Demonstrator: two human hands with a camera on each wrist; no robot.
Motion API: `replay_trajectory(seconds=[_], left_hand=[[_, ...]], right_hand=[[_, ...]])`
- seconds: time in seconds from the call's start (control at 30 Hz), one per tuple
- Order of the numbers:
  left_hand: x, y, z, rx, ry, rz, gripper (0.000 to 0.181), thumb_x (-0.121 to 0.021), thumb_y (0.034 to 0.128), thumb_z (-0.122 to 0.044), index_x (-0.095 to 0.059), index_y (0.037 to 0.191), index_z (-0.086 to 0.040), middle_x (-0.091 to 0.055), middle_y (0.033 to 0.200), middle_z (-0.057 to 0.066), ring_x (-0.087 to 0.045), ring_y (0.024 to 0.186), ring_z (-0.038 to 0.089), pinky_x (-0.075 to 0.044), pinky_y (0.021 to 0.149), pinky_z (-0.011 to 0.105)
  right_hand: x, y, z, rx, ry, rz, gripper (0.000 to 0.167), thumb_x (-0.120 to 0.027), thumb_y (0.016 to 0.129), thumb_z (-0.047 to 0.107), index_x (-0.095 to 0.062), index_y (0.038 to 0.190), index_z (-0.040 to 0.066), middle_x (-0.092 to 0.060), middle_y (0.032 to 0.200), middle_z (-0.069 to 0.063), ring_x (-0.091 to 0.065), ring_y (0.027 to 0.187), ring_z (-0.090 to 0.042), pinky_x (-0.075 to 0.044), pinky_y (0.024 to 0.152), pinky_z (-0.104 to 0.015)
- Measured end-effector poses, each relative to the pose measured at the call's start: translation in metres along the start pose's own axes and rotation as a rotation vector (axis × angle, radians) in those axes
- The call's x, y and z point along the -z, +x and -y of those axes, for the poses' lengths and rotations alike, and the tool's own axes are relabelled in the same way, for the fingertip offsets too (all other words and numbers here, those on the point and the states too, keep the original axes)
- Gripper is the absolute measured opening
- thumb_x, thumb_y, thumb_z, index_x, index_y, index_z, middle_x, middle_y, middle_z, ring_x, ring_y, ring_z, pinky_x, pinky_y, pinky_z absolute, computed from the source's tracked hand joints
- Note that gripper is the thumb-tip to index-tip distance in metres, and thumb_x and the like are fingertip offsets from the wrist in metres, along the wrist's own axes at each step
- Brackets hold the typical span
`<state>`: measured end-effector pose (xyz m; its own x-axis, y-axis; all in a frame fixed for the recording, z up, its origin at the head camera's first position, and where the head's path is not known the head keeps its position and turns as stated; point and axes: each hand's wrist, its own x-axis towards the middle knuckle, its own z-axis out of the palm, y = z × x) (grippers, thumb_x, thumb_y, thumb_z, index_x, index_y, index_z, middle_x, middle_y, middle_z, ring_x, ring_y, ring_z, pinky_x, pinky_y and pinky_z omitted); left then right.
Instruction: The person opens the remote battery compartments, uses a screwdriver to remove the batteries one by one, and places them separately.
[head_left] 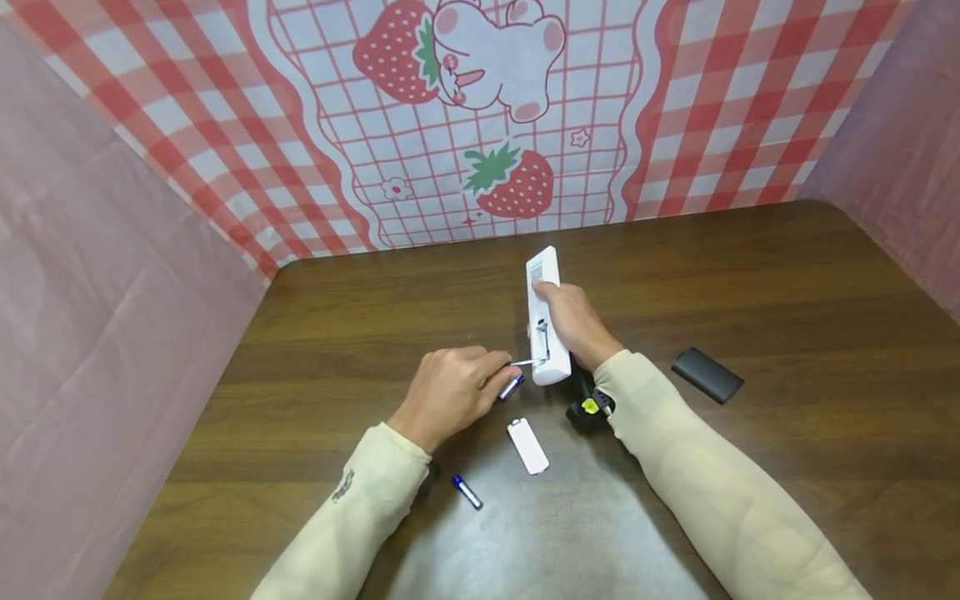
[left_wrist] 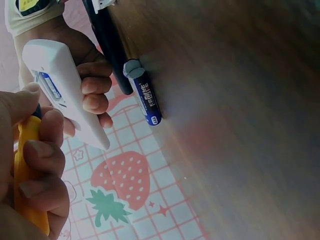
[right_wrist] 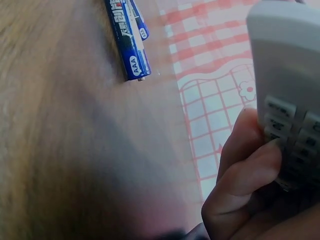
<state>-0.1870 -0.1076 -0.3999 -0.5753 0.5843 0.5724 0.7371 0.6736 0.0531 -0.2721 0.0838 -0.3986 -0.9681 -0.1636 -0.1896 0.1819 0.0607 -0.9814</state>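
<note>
My right hand (head_left: 579,321) grips a white remote control (head_left: 553,354) with its back facing up, the thumb lying along the back and the fingers curled under the button side. In the left wrist view, a blue battery (left_wrist: 51,86) sits in the remote's uncovered compartment. My left hand (head_left: 456,387) holds a screwdriver by its yellow handle (left_wrist: 31,172). Its thin metal shaft (head_left: 528,362) reaches to the lower end of the compartment. On the table beside the left fingertips lies a blue AAA battery (head_left: 512,386).
A white battery cover (head_left: 528,446) lies in front of the remote, and another blue battery (head_left: 467,492) is nearer to me. Right of my right forearm lies a flat black rectangular object (head_left: 707,375). A strawberry-print cloth (head_left: 517,183) hangs behind the wooden table.
</note>
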Motion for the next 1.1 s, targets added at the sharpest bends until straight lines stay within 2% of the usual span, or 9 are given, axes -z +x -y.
replay_trajectory(seconds=[0.47,0.8,1.0,1.1], left_hand=[[-0.0014,0.0014,0.0006,-0.007,0.004,-0.032,0.014,-0.076,0.0912,-0.025,-0.073,0.087,-0.013,-0.062,0.067,-0.006,-0.06,0.055,0.01,-0.049,0.051,0.031],[-0.0012,0.0011,0.0007,0.018,0.002,-0.023,0.015,-0.073,0.0936,-0.025,-0.071,0.085,-0.013,-0.061,0.066,-0.007,-0.058,0.055,0.009,-0.048,0.051,0.031],[0.0007,-0.0013,0.0076,0.058,0.041,-0.054,0.017,-0.071,0.0946,-0.025,-0.071,0.084,-0.012,-0.062,0.065,-0.006,-0.058,0.053,0.013,-0.049,0.049,0.035],[0.0018,-0.002,0.008,0.052,0.025,-0.056,0.016,-0.07,0.0954,-0.025,-0.072,0.086,-0.012,-0.065,0.068,-0.006,-0.06,0.055,0.013,-0.051,0.051,0.034]], right_hand=[[0.0012,0.0002,0.0004,-0.005,-0.019,-0.001,0.043,-0.041,0.105,0.034,-0.051,0.116,-0.007,-0.058,0.087,-0.017,-0.061,0.067,-0.022,-0.053,0.062,-0.034],[0.0025,0.0009,-0.0009,-0.004,-0.024,-0.004,0.044,-0.04,0.105,0.034,-0.051,0.115,-0.007,-0.057,0.086,-0.017,-0.061,0.066,-0.021,-0.053,0.061,-0.034],[-0.0054,-0.0034,0.0003,0.005,-0.053,0.034,0.046,-0.04,0.105,0.035,-0.051,0.119,-0.008,-0.058,0.089,-0.017,-0.061,0.07,-0.022,-0.053,0.063,-0.034],[-0.0063,-0.0042,0.0021,0.02,-0.05,0.022,0.045,-0.04,0.105,0.035,-0.052,0.117,-0.007,-0.058,0.087,-0.017,-0.061,0.069,-0.022,-0.053,0.062,-0.034]])
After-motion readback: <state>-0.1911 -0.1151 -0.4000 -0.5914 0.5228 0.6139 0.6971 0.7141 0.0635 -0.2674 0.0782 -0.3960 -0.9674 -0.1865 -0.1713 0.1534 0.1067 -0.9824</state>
